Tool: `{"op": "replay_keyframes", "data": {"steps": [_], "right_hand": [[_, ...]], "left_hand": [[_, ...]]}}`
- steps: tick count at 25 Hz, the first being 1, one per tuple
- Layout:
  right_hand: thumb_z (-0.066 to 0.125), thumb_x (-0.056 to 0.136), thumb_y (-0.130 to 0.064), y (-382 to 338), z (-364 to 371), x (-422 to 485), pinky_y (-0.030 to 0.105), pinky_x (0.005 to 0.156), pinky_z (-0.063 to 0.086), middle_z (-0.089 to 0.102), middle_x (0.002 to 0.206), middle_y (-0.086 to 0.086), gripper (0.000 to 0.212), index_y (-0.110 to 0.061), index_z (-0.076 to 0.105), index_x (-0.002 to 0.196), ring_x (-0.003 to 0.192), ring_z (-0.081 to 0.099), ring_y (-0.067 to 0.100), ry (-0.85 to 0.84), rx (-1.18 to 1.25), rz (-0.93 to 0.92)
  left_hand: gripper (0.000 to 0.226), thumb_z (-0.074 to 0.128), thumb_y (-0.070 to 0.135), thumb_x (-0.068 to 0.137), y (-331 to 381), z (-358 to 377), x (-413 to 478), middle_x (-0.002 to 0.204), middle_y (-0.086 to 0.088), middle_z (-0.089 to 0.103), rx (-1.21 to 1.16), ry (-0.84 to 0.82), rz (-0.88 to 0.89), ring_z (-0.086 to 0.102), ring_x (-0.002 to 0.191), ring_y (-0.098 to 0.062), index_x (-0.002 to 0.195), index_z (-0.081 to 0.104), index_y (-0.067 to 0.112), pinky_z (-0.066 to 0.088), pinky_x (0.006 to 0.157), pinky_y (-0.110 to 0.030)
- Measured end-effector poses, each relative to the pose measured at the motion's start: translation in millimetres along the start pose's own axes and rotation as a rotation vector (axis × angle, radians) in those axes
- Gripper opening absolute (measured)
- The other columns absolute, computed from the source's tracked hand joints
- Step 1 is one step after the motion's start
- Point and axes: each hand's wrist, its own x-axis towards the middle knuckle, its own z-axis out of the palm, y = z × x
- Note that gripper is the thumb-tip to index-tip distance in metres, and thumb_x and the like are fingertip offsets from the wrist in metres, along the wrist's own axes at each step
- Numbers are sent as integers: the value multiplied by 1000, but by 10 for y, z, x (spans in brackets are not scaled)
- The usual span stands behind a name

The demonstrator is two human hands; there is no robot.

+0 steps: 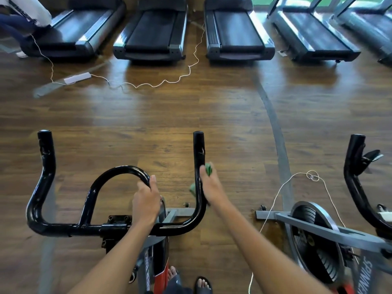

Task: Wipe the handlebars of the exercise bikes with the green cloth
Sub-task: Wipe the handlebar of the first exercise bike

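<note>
Stretching across the whole view, a glossy wooden floor [222,115] is carrying a row of treadmills [152,32] along the far side. Nearer the person, a spin bike is showing its black handlebars [42,187], made up of a crossbar, two upturned horns and a centre loop [118,169]. A second spin bike [318,236] is standing just to the right, well apart from both hands.

The left hand [146,200] is gripping the right side of the centre loop, with its fingers curling closed round the tube and the thumb lying along the top. The right hand [212,187] is closing round the right horn [199,149], partway up its straight section, and is pressing the green cloth [208,169] against the bar. The cloth is sitting between palm and tube. One bunched end is poking out above the fingers, and another fold is showing on the horn's left side, below the hand.

A thin white cord [148,84] is trailing in loose waves across the floor in front of the treadmills. The person's feet are resting in dark sandals [202,284] at the bottom edge.
</note>
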Motion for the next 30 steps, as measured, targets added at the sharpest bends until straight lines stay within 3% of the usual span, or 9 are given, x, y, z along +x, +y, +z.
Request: {"op": "replay_keyframes", "data": {"steps": [2,4,10,12,17,20,22,27,30], "right_hand": [[40,79,-85,-282,-44,295,61,104,43,54,120,7,96,-27,20,152,116,58,35,-3,-100,-1],[41,103,-46,-537,-85,395,57,108,40,52,136,15,63,-26,14,156,122,54,38,-19,-111,-52],[64,94,-16,-186,-112,85,40,84,57,59,106,7,71,-25,20,149,97,68,30,-129,-10,13],[72,90,-22,154,-47,-183,38,80,61,65,105,10,78,-23,20,148,86,71,24,-155,57,171],[68,63,-83,248,-11,-260,57,105,45,61,132,12,112,-15,38,148,117,59,31,-154,165,263],[54,74,-84,193,45,-311,52,85,55,66,85,17,98,0,56,123,75,65,31,-95,325,144],[43,79,-87,354,123,-488,46,79,54,65,85,22,91,-1,62,102,71,64,29,-24,459,133],[33,87,-79,850,655,-846,52,111,37,60,129,29,93,-1,58,131,123,57,43,-56,1281,323],[33,90,-76,889,731,-826,56,115,31,57,132,32,89,-3,54,137,127,52,47,-71,1496,360]], "left_hand": [[51,26,60,100,-7,-2,6,74,-8,70,4,-2,-7,69,67,-28,102,46,13,59,69,-50],[55,24,64,97,-25,12,19,77,-10,70,0,-2,-8,69,69,-30,102,45,13,59,68,-51],[61,21,66,96,-65,28,48,84,-11,70,37,1,2,70,76,-32,110,44,12,58,74,-50],[64,19,67,94,-63,26,50,88,-13,71,44,4,-4,70,80,-34,114,43,11,56,78,-50],[80,11,75,86,-71,39,42,90,-14,71,33,-1,1,69,83,-36,123,40,11,55,82,-51],[81,11,77,83,-109,51,81,88,-13,71,9,-23,-19,70,82,-37,124,39,12,54,84,-52],[74,14,74,87,-105,40,89,83,-10,72,-10,-35,-32,70,81,-36,121,40,13,53,84,-51],[56,23,61,98,-118,40,96,80,-7,71,-66,-52,-25,71,75,-32,120,41,12,56,81,-48],[53,24,62,97,-118,23,89,80,-8,71,-102,-62,-26,70,74,-33,116,41,15,57,78,-49]]}}
